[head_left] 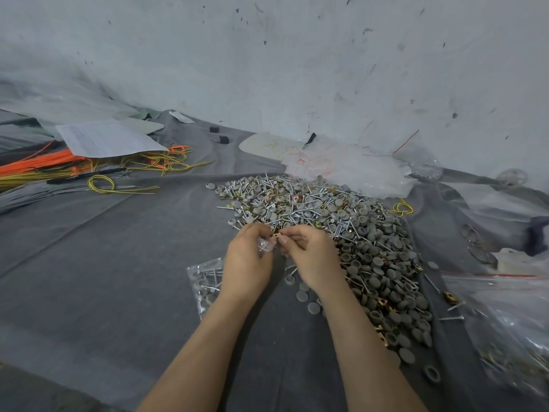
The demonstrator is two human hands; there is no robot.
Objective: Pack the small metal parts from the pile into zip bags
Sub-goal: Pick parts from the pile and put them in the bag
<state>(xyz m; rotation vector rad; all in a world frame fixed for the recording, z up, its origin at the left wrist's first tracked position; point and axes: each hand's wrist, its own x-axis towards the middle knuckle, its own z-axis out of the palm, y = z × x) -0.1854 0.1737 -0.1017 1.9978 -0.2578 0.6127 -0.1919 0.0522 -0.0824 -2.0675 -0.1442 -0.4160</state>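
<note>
Grip: left hand curled round clear zip bag | right hand pinches brass part beside it

Sprawling pile of silver screws, grey caps, brass clips — a clear plastic zip bag, seemingly part-filled, flat beside it.

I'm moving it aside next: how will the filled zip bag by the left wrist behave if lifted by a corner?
Probably floppy: the filled zip bag is thin, wrinkled clear film. Its screws and caps look loose, so they would likely slide to the low corner. Screw tips might pierce it.
</note>
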